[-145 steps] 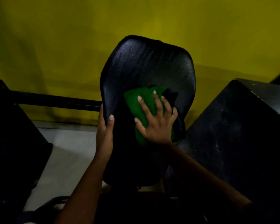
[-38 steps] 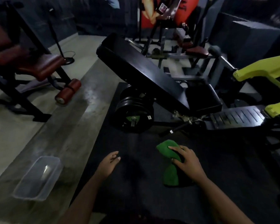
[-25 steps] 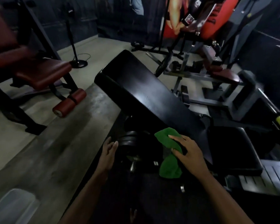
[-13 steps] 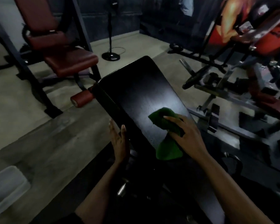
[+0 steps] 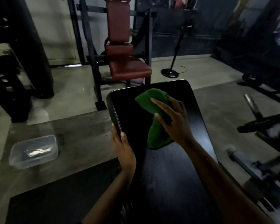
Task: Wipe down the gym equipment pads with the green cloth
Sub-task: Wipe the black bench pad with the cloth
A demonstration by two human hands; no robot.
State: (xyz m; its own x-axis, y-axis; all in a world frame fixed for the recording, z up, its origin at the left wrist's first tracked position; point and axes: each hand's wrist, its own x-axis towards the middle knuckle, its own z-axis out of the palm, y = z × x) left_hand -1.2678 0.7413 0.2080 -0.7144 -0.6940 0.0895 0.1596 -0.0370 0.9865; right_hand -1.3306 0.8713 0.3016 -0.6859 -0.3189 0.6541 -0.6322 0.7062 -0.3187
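Right now: you're leaning over the black bench pad (image 5: 152,126), cloth down near its top end.
Right hand: your right hand (image 5: 174,122) presses the green cloth (image 5: 153,110) flat on the pad, fingers (image 5: 160,105) spread wide over it rather than curled; it's pinned under the palm, not pinched.
Left hand: your left hand (image 5: 123,147) clasps the pad's left edge, thumb on top, the other fingers wrapped out of sight underneath.
Cloth position: bunched in the upper middle of the pad, one fold near the top corner, a tail trailing toward you.
Cloth handling: soft, light and floppy by the look of it; it'll likely roll up under a sweep, so keep a broad flat palm on the thick middle fold.
Pad handling: smooth, glossy vinyl, probably slick, and firm enough to take pressure.
Coverage: the lower stretch toward you looks not yet reached.
Surroundings: a clear plastic tub (image 5: 33,151) sits on the floor to your left; a maroon seat machine (image 5: 121,50) stands beyond.
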